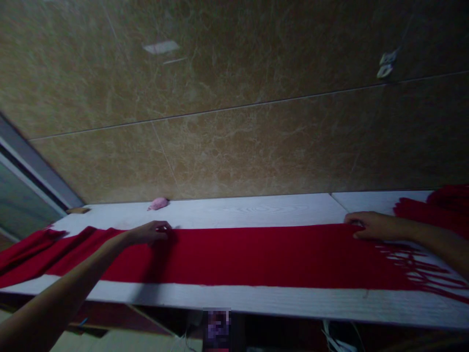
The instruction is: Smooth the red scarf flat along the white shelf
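A long red scarf (256, 256) lies stretched flat along the white tabletop, with loose fringe at its right end and wavy folds at its left. My left hand (152, 232) is over the scarf's far edge, left of the middle. Its fingers are bent and apart, with a shadow falling across the cloth; whether it touches the fabric is hard to tell. At the far edge near the fringe, my right hand (370, 226) has its thumb and fingers closed on the scarf.
More bundled red fabric (439, 210) sits at the far right. A small pink object (159, 204) and a brown block (78, 210) stand along the brown tiled wall (238, 146). Under the table's front edge are dark open spaces with white cords (339, 337).
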The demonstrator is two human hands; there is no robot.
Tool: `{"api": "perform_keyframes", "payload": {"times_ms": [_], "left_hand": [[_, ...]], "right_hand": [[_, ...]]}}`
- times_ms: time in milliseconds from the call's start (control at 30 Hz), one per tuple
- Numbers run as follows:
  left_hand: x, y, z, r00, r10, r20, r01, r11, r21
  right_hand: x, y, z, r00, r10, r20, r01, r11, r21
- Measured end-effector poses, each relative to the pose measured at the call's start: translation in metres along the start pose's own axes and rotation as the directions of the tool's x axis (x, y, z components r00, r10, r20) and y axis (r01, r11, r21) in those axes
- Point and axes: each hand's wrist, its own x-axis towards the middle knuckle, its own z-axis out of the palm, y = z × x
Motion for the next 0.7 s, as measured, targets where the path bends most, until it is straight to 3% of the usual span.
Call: {"api": "perform_keyframes", "payload": {"times_ms": [200,300,367,500,700], "left_hand": [[0.018,0.070,0.010,0.978,0.111,0.178,-0.082,0.983,-0.163],[0.029,0.104,0.013,0.956,0.155,0.251,-0.122,0.982,-0.144],[0.033,0.119,0.013,0.956,0.167,0.242,-0.163,0.986,-0.038],[0.029,0.131,0.009,0.970,0.221,0.100,-0.241,0.925,0.293],[0.020,0.129,0.011,0.961,0.260,0.094,-0.276,0.917,0.287]], "right_hand": [[0.004,-0.016,-0.001,0.998,0.053,0.034,-0.050,0.996,-0.070],[0.007,-0.020,-0.005,0.993,0.086,0.077,-0.079,0.993,-0.090],[0.009,-0.024,-0.009,0.988,0.103,0.111,-0.092,0.990,-0.104],[0.010,-0.031,-0.017,0.982,0.109,0.152,-0.086,0.985,-0.150],[0.013,-0.042,-0.015,0.982,0.079,0.170,-0.039,0.974,-0.224]]}}
